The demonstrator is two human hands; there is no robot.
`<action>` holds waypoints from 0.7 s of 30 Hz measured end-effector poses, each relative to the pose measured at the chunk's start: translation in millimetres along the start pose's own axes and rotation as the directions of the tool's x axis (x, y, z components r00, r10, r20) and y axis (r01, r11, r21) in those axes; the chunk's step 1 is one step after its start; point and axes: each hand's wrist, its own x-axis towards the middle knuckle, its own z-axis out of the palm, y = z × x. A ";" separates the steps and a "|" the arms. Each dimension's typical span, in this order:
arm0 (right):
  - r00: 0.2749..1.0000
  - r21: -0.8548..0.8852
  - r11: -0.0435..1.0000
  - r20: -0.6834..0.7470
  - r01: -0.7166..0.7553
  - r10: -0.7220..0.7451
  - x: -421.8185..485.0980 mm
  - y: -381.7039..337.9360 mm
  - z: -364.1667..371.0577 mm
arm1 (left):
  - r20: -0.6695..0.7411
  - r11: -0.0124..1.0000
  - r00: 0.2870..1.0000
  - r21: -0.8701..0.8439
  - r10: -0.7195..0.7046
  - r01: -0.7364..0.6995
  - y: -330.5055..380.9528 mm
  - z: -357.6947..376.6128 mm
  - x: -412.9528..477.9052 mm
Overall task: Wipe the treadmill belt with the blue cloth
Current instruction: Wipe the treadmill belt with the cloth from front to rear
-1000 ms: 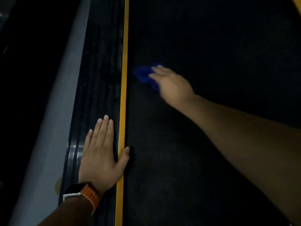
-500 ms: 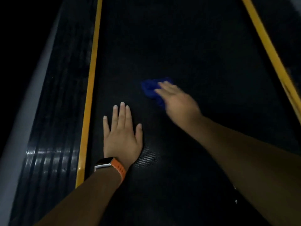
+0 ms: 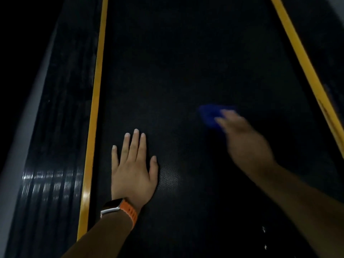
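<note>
The black treadmill belt (image 3: 176,67) fills the middle of the view between two yellow stripes. A small blue cloth (image 3: 209,114) lies on the belt right of centre. My right hand (image 3: 243,138) is blurred and presses on the cloth with straight fingers, covering its near side. My left hand (image 3: 133,168) lies flat on the belt with fingers spread, close to the left stripe. An orange-strapped watch (image 3: 121,210) is on that wrist.
A yellow stripe (image 3: 94,116) borders the belt on the left, beside a ribbed black side rail (image 3: 55,146) and a grey frame edge (image 3: 14,146). Another yellow stripe (image 3: 305,67) runs down the right side. The surroundings are dark.
My right hand has slid the cloth to the right across the belt. Earlier my left hand moved from the left side rail onto the belt, where it now stays.
</note>
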 end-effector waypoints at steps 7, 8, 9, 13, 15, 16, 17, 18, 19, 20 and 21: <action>0.964 0.188 0.953 -0.076 -0.238 0.256 41.7 -87.0 4.4 | 0.023 1.000 1.000 0.009 -0.007 0.007 1.0 -1.4 1.4; 0.997 0.192 0.979 -0.024 -0.071 0.077 51.3 -100.7 6.7 | 0.020 1.000 1.000 0.014 -0.010 0.009 1.1 -1.1 1.6; 0.995 0.211 0.974 0.022 0.087 -0.094 59.4 -101.6 4.5 | 0.018 1.000 1.000 0.020 -0.012 0.012 0.9 -1.0 1.4; 0.990 0.126 0.982 -0.020 0.139 -0.137 62.8 -0.7 5.3 | 0.015 1.000 1.000 0.010 -0.003 0.003 0.6 -0.5 0.9; 0.984 0.101 0.979 0.050 -0.178 0.173 59.6 34.0 -4.9 | 0.022 1.000 1.000 0.005 0.000 0.000 0.4 -0.3 0.0; 0.939 0.122 0.931 0.040 -0.343 0.341 65.9 30.1 -7.5 | 0.020 1.000 1.000 0.005 -0.001 0.000 0.6 -0.2 0.1; 0.900 0.154 0.889 0.001 -0.432 0.437 76.8 10.2 -7.0 | 0.018 1.000 1.000 0.005 -0.001 0.001 0.4 -0.4 0.0; 0.892 0.163 0.883 -0.029 -0.440 0.450 88.2 -16.8 -4.8 | 0.018 1.000 1.000 0.005 -0.001 0.001 1.1 -0.6 -0.2; 0.918 0.184 0.907 -0.052 -0.378 0.393 101.6 -44.6 -0.5 | 0.015 1.000 1.000 0.005 0.000 0.000 1.9 -0.6 0.0; 0.964 0.201 0.948 -0.044 -0.247 0.261 113.4 -70.3 1.9 | 0.012 1.000 1.000 0.010 0.002 -0.002 2.1 -0.9 0.2; 0.996 0.221 0.971 -0.006 -0.086 0.090 122.5 -90.2 4.7 | 0.014 1.000 1.000 0.018 0.001 -0.001 1.6 -1.1 0.5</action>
